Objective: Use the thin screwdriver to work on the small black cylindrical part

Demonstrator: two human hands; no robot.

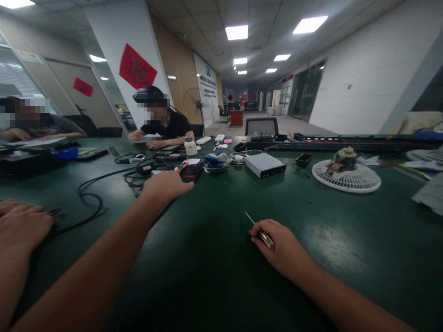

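Observation:
My right hand [280, 246] lies low on the dark green table [204, 272], holding a small screwdriver [265, 239] with a silver handle and a thin shaft pointing up and left. My left hand [165, 185] reaches forward with its fingertips near a black case [191, 174] and a red-handled tool [182, 167]. Its fingers are mostly hidden behind the back of the hand, so any contact or grip is unclear. Black cables [92, 203] lie to the left of my left arm.
A co-worker's hand [22, 226] rests at the far left. Across the table sit several co-workers. A silver metal box [265, 165], a bowl with blue cloth [216, 163], a white fan grille [346, 177] and a long black strip [346, 144] stand ahead.

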